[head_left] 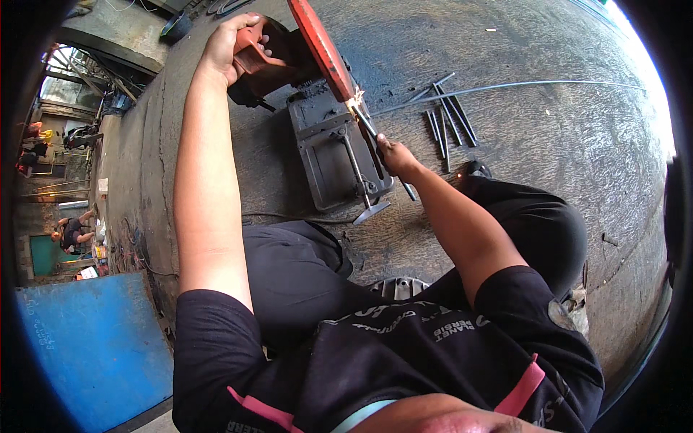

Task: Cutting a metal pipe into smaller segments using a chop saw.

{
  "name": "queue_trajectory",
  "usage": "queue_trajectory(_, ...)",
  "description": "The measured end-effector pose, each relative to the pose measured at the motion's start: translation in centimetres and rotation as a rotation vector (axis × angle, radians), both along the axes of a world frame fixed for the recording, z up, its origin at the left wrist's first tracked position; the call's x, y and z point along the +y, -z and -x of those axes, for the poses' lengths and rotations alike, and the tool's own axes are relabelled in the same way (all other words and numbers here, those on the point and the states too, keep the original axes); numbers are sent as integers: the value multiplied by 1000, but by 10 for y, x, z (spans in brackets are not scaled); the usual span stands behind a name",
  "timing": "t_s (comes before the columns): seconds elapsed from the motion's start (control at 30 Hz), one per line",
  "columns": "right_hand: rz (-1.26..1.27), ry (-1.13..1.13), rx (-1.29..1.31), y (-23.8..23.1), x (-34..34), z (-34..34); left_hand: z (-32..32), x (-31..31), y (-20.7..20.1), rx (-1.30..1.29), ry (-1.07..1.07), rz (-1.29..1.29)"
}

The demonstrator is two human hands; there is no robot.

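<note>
My left hand [229, 49] is wrapped round the red handle [254, 54] of a cut-off saw. The saw's long red guard [317, 45] slants over its dark metal base [325, 173]. A few sparks glow at the guard's lower end. There, my right hand [395, 155] grips a thin metal rod [366, 123], whose far end meets the saw under the guard. A clamp screw with a T-shaped handle [372, 211] lies along the base. The cutting disc itself is mostly hidden by the guard.
Several short metal rods [446, 115] lie on the worn floor right of the saw. A long thin rod [520, 85] stretches right from near the saw. A blue sheet [97, 346] is at lower left. Another person [74, 232] sits far left. A cord [289, 216] runs behind my knee.
</note>
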State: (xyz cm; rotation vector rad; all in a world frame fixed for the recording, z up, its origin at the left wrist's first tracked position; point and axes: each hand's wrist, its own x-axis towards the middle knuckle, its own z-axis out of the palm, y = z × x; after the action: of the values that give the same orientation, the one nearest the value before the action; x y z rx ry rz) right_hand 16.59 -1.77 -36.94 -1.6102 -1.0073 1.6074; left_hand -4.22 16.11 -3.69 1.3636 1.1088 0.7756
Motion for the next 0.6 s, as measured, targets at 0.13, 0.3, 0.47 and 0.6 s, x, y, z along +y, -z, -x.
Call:
queue_trajectory(0.13,-40,-27,-140,-4,1,0,1,1,0,-9,9,0)
queue_trajectory(0.3,-133,-22,-232,-1,2,-1,1,1,-1,-2,2,9)
queue_trajectory(0.47,-144,11,-254,18,22,-25,-7,4,4,-10,16,-3)
queue_trajectory(0.6,-120,-263,-517,-37,59,-67,7,-3,0,7,-17,-2)
